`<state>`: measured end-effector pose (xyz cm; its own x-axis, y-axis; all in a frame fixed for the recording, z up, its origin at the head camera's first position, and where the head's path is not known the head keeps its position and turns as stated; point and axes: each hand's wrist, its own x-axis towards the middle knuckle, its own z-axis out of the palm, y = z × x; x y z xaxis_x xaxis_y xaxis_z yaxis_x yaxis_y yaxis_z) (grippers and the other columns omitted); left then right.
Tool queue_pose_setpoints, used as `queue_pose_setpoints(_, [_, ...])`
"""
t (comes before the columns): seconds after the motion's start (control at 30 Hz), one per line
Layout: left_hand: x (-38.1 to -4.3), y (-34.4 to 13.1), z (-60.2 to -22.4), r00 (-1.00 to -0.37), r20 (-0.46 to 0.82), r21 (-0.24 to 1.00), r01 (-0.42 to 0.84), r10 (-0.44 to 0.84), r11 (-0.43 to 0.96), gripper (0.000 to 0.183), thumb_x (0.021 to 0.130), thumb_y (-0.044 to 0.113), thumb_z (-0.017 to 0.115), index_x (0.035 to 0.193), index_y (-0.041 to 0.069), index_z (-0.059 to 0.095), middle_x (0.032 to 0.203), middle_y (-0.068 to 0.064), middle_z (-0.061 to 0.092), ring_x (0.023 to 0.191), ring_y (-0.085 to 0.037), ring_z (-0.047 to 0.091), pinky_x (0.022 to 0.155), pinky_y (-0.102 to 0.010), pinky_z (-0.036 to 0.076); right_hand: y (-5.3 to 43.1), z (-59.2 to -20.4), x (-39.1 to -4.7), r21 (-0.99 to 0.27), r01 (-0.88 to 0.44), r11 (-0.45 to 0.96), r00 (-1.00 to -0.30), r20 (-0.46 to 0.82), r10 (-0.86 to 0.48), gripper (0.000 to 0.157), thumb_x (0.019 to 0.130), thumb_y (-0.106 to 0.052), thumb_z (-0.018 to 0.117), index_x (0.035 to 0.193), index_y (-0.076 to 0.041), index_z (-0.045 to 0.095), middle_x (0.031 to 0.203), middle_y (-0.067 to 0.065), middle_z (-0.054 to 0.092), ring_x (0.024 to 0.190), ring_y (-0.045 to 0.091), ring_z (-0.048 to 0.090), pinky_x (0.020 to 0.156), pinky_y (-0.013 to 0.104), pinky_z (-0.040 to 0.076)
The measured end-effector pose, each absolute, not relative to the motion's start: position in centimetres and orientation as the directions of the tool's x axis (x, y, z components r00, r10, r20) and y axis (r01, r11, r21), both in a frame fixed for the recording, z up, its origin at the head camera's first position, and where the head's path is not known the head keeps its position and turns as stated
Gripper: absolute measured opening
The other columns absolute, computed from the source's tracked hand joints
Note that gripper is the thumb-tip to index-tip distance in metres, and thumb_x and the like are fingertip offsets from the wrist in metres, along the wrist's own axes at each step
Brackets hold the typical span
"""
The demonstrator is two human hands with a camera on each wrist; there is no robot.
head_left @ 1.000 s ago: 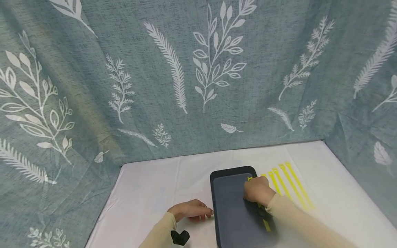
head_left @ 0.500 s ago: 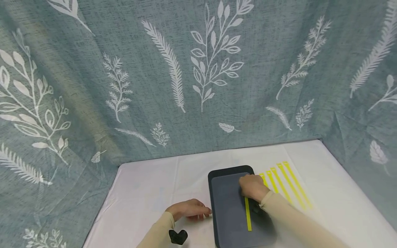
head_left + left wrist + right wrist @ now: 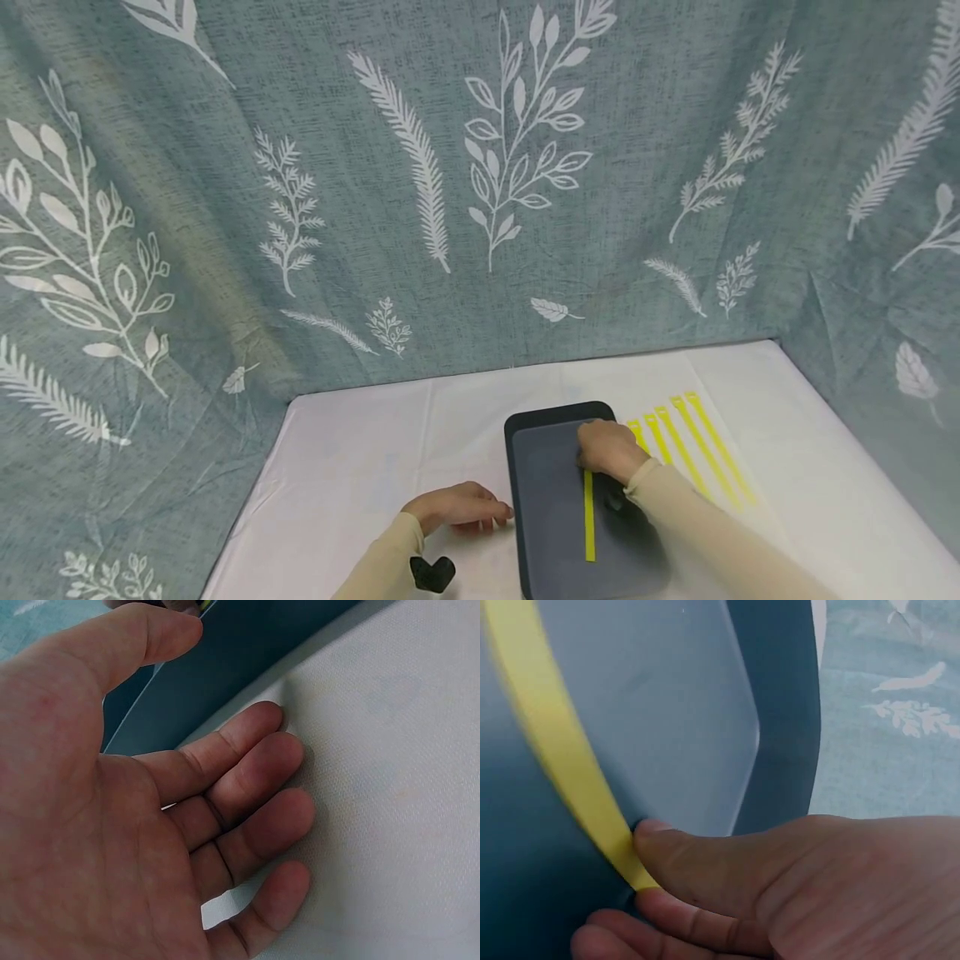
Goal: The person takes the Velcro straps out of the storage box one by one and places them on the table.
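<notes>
A dark grey rectangular tray (image 3: 551, 517) lies on the white-covered table. Over its upper right part is my right hand (image 3: 611, 450), pinching one end of a flat yellow strap (image 3: 589, 517) that hangs lengthwise over the tray floor. In the right wrist view thumb and forefinger meet on the end of the yellow strap (image 3: 570, 750), hiding its tip. Just outside the tray's left rim rests my left hand (image 3: 457, 507). In the left wrist view the left hand (image 3: 135, 817) holds nothing; its fingers are relaxed, fingertips on the cloth beside the tray wall (image 3: 195, 690).
To the right of the tray several more yellow straps (image 3: 712, 442) lie side by side, their wider slotted heads at the far end. My right forearm passes over the near part of that row. A patterned blue-green curtain (image 3: 450, 208) stands behind the white table (image 3: 360, 467).
My right hand has moved left from the tray's right side with the yellow strap, which has swung from slanting to nearly straight along the tray. The left hand stays in place.
</notes>
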<state>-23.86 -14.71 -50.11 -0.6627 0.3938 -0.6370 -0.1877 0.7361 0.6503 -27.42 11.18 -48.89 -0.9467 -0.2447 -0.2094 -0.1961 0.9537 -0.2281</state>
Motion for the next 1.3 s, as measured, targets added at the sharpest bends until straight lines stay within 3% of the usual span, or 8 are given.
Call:
queue_pose_setpoints(0.43, [-23.9, -14.6, -49.9, -0.659, -0.639, 0.654, -0.192, 0.398, 0.732, 0.031, 0.087, 0.04, 0.062, 0.09, 0.011, 0.072, 0.071, 0.005, 0.054, 0.059, -0.009, 0.039, 0.056, -0.023, 0.032, 11.4, -49.4, -28.3, -0.348, -0.13, 0.929, -0.905, -0.341, -0.254, 0.025, 0.086, -0.009, 0.07, 0.062, -0.007, 0.064, 0.048, 0.004, 0.055, 0.041, 0.016, 0.051, 0.043, 0.028, 0.04])
queue_pose_setpoints(0.93, [-23.8, -14.6, -49.9, -0.655, -0.656, 0.631, -0.204, 0.375, 0.749, 0.033, 0.089, 0.042, 0.062, 0.093, 0.011, 0.073, 0.072, 0.005, 0.054, 0.062, -0.01, 0.041, 0.06, -0.024, 0.034, 11.0, -49.7, -28.2, -0.483, -0.116, 0.868, -0.887, -0.343, -0.309, 0.028, 0.084, -0.015, 0.076, 0.064, -0.008, 0.059, 0.056, 0.006, 0.058, 0.046, 0.016, 0.056, 0.045, 0.027, 0.046])
queue_pose_setpoints(1.3, [-23.8, -14.6, -50.0, -0.661, -0.65, 0.636, -0.204, 0.374, 0.745, 0.032, 0.087, 0.042, 0.063, 0.09, 0.011, 0.072, 0.071, 0.005, 0.054, 0.061, -0.01, 0.041, 0.059, -0.024, 0.033, 11.1, -50.8, -28.0, -0.677, -0.09, 0.731, -0.873, -0.301, -0.385, 0.038, 0.092, -0.013, 0.067, 0.055, -0.007, 0.061, 0.05, 0.004, 0.059, 0.045, 0.015, 0.059, 0.049, 0.029, 0.052])
